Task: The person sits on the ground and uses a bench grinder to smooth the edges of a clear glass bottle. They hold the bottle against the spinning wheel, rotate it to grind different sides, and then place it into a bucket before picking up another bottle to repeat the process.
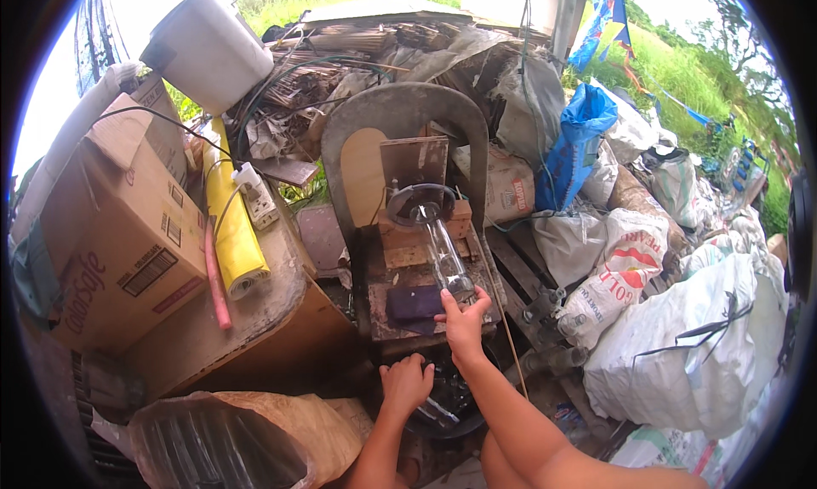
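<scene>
My right hand [465,323] grips the near end of a clear glass bottle [444,251], thumb on one side and fingers on the other. The bottle lies tilted, its far end at a dark round ring [423,203] on a wooden stand [408,252]. Lower and to the left, my left hand [407,385] has its fingers curled over a dark tub [477,425]. Clear glass pieces [438,411] lie inside the tub beside that hand; whatever its fingers hold is hidden. A dark folded cloth [413,306] rests on the stand's base, left of the right hand.
At left, a cardboard box [128,234], a yellow roll [234,225] and a white power strip [255,195] sit on a wooden table. An open brown sack [323,434] stands at lower left. White stuffed sacks [681,353] and a blue bag [579,148] crowd the right.
</scene>
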`<act>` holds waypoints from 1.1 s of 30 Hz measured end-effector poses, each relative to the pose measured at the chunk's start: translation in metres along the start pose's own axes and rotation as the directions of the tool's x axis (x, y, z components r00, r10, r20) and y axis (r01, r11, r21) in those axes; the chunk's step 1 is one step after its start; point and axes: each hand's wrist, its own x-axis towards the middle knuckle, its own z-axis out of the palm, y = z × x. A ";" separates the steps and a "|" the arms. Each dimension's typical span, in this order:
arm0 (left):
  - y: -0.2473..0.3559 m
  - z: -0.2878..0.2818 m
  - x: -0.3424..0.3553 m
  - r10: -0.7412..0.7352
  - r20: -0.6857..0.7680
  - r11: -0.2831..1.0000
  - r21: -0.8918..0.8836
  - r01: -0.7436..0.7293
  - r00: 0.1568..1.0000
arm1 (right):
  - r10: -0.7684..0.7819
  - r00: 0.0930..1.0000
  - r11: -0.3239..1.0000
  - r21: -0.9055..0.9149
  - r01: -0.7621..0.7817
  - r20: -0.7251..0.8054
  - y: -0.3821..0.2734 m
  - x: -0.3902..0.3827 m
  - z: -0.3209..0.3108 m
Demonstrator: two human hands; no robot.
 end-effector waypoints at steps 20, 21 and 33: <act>0.009 -0.012 -0.003 -0.018 0.063 1.000 -0.012 0.019 0.998 | 0.326 0.935 0.929 0.134 -0.345 0.141 -0.005 0.010 -0.013; 0.009 -0.012 -0.003 -0.018 0.064 1.000 -0.012 0.019 0.998 | 0.285 0.954 0.948 0.119 -0.295 0.093 -0.006 0.007 -0.011; 0.005 -0.006 -0.002 -0.002 0.013 1.000 0.001 0.002 1.000 | 0.153 0.987 0.975 0.156 -0.160 0.057 0.005 0.011 -0.009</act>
